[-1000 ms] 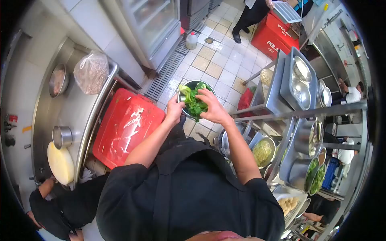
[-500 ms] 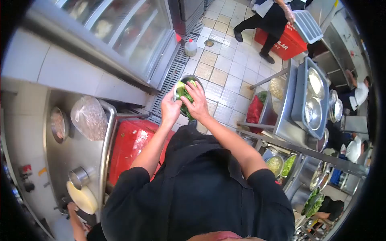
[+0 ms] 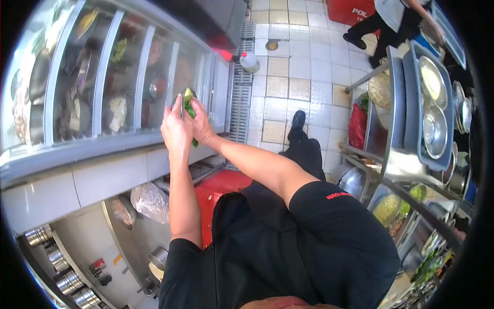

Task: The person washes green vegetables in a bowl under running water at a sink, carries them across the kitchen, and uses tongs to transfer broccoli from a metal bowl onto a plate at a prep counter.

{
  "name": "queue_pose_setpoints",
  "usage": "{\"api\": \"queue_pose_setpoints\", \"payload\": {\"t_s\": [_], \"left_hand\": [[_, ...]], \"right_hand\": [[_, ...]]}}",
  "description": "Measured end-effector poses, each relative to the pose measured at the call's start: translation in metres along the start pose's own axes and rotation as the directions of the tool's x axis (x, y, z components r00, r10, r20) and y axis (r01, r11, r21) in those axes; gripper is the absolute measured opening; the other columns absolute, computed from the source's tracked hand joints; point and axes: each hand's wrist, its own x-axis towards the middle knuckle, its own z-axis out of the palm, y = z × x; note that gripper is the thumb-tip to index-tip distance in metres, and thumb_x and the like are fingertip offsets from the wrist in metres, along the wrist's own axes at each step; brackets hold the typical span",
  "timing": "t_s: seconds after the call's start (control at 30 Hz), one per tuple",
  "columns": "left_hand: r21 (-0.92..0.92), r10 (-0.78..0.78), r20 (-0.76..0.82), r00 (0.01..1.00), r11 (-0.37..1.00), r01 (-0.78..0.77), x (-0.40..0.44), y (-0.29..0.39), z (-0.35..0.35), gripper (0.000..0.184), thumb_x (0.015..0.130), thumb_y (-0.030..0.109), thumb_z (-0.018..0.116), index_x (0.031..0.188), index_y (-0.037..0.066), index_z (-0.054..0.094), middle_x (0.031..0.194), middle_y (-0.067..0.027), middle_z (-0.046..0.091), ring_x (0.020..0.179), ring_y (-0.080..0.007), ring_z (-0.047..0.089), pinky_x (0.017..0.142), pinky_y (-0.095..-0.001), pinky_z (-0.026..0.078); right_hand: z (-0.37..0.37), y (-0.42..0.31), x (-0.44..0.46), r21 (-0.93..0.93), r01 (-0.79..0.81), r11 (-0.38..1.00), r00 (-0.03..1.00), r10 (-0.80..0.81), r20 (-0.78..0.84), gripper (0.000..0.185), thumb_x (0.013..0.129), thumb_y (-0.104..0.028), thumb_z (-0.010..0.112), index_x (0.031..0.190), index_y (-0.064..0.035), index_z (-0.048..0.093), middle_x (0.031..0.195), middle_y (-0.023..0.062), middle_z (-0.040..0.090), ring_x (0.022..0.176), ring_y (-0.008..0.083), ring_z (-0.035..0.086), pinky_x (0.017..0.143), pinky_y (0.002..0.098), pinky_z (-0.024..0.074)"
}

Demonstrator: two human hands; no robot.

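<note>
Between my hands, in front of the glass-door fridge [image 3: 128, 77], is a metal bowl seen nearly edge-on, with green leaves [image 3: 190, 109] in it. My left hand [image 3: 176, 126] grips the bowl from the left side, its fingers wrapped round it. My right hand [image 3: 201, 123] lies against the leaves on the other side, fingers pressed together over them. Most of the bowl is hidden by my hands. Behind the fridge's glass, shelves hold several containers of food.
A white jug [image 3: 249, 62] stands by the floor grate [image 3: 240, 103]. A red crate [image 3: 218, 190] is below my arms. On the right is a metal rack [image 3: 393, 118] with a grey tray [image 3: 411, 103] of bowls. A person [image 3: 393, 20] stands at the upper right.
My body and view have turned left toward the fridge. The bowl and both hands have moved left, and the bowl is now tilted nearly edge-on.
</note>
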Motion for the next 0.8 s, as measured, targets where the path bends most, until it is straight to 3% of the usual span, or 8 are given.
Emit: {"api": "queue_pose_setpoints", "payload": {"t_s": [0.17,0.27,0.3,0.37,0.47,0.57,0.7,0.8], "left_hand": [[-0.070,-0.020,-0.023,1.000,0.997,0.019,0.069,0.039,0.012,0.044,0.083,0.010,0.056,0.127,0.011,0.058,0.114,-0.0256,0.059,0.098,-0.0407,0.061,0.088,-0.0388,0.048],[-0.385,-0.072,-0.049,0.996,0.922,0.048,0.106,0.030,0.035,0.047,0.080,0.004,0.057,0.127,0.006,0.057,0.113,-0.0174,0.063,0.098,-0.0282,0.064,0.088,-0.0351,0.048],[-0.524,-0.111,-0.020,0.994,0.848,0.085,0.119,0.020,0.047,0.048,0.079,0.002,0.057,0.127,0.004,0.057,0.113,-0.0139,0.064,0.098,-0.0241,0.064,0.088,-0.0346,0.049],[-0.822,-0.291,0.086,0.953,0.520,0.233,0.138,0.020,0.063,0.054,0.077,-0.004,0.054,0.131,0.003,0.053,0.114,-0.0086,0.062,0.097,-0.0212,0.063,0.085,-0.0340,0.051],[-0.959,-0.352,0.198,0.915,0.124,0.256,0.159,0.024,0.094,0.059,0.076,-0.008,0.049,0.134,0.005,0.047,0.116,-0.0087,0.059,0.098,-0.0227,0.062,0.082,-0.0331,0.052],[-0.965,-0.303,0.260,0.917,-0.052,0.257,0.188,0.049,0.123,0.062,0.074,-0.010,0.047,0.134,0.004,0.044,0.118,-0.0080,0.057,0.100,-0.0220,0.061,0.083,-0.0338,0.053],[-0.961,-0.147,0.274,0.950,-0.088,0.264,0.250,0.106,0.169,0.060,0.072,-0.012,0.045,0.130,0.002,0.047,0.114,-0.0080,0.058,0.101,-0.0213,0.060,0.087,-0.0340,0.051],[-0.908,0.061,0.395,0.917,-0.128,0.400,0.305,0.157,0.201,0.063,0.070,-0.014,0.042,0.131,0.000,0.047,0.116,-0.0094,0.059,0.102,-0.0206,0.061,0.087,-0.0328,0.051]], "right_hand": [[-0.020,0.003,0.083,-0.100,0.054,0.994,0.998,-0.050,0.043,0.048,0.087,-0.029,0.062,0.124,0.0003,0.053,0.131,0.0208,0.050,0.128,0.0397,0.037,0.108,0.0435,0.0311],[-0.041,0.001,0.138,-0.285,0.208,0.936,0.973,-0.168,0.158,0.054,0.083,-0.036,0.065,0.123,-0.0017,0.054,0.133,0.0180,0.049,0.131,0.0395,0.035,0.108,0.0464,0.0294],[-0.047,-0.005,0.157,-0.333,0.266,0.905,0.956,-0.203,0.212,0.055,0.082,-0.037,0.065,0.123,-0.0024,0.055,0.134,0.0165,0.049,0.132,0.0391,0.034,0.108,0.0476,0.0287],[-0.062,-0.024,0.196,-0.403,0.337,0.851,0.916,-0.197,0.350,0.056,0.079,-0.042,0.066,0.120,-0.0052,0.059,0.136,0.0139,0.049,0.134,0.0359,0.032,0.109,0.0501,0.0254],[-0.081,-0.043,0.247,-0.474,0.425,0.771,0.821,-0.109,0.560,0.051,0.078,-0.038,0.065,0.119,-0.0084,0.061,0.138,0.0144,0.047,0.135,0.0347,0.031,0.110,0.0521,0.0227],[-0.109,-0.048,0.296,-0.533,0.435,0.725,0.740,0.049,0.671,0.052,0.075,-0.032,0.067,0.122,-0.0098,0.060,0.141,0.0183,0.042,0.136,0.0366,0.031,0.110,0.0534,0.0223],[-0.178,-0.040,0.358,-0.598,0.379,0.707,0.832,0.023,0.555,0.058,0.072,-0.031,0.071,0.125,-0.0097,0.058,0.141,0.0206,0.041,0.135,0.0379,0.032,0.110,0.0508,0.0257],[-0.234,-0.047,0.395,-0.641,0.360,0.679,0.904,-0.084,0.419,0.059,0.073,-0.031,0.073,0.125,-0.0086,0.057,0.137,0.0208,0.045,0.130,0.0374,0.038,0.107,0.0479,0.0307]]}}
